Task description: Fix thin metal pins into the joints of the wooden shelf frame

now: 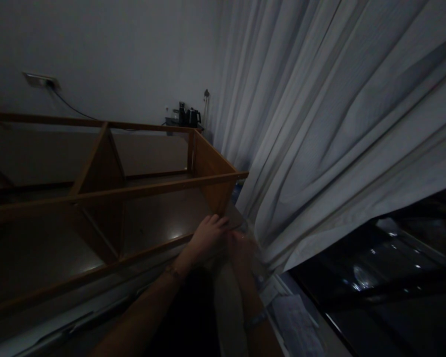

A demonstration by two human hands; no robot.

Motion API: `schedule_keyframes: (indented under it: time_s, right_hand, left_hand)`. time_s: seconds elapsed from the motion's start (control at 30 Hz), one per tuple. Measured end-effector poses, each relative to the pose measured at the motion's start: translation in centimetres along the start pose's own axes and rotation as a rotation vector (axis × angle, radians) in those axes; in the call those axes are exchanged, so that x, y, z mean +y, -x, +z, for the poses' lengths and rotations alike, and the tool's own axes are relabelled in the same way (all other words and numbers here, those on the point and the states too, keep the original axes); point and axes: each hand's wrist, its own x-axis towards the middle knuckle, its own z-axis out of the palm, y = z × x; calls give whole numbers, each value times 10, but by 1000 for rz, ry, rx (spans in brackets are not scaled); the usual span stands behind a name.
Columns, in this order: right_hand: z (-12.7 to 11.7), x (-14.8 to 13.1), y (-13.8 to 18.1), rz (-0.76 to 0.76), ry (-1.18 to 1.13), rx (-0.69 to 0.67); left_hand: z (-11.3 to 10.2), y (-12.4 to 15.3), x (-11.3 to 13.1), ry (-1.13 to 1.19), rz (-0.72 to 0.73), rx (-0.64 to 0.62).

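Observation:
A wooden shelf unit (159,186) with compartments stretches from the left edge to the middle of the dim view. At its near right lower corner, my left hand (211,230) lies with its fingers curled over the wood. My right hand (241,245) is close beside it at the same corner, thumb and fingers drawn together. The right hand is blurred, and anything between its fingertips is too dark to make out.
A white curtain (319,114) hangs along the right, by a dark window (386,267). Papers (297,322) lie at lower right. Behind the shelf unit are a black kettle (194,117) and a wall socket (40,81) with a plugged-in cable.

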Motion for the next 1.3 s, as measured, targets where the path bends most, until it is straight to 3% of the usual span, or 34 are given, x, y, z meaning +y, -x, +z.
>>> schedule_keyframes:
  time_s: [0.83,1.17,1.3]
  right_hand:
    - [-5,9,10,-149,206,59]
    - [9,18,2,-247,161,-66]
    - [15,22,0,-259,111,-117]
  left_hand:
    - [0,-1,-2,38,-9,12]
    - [2,0,-1,51,-21,45]
    - [8,2,-1,49,-110,107]
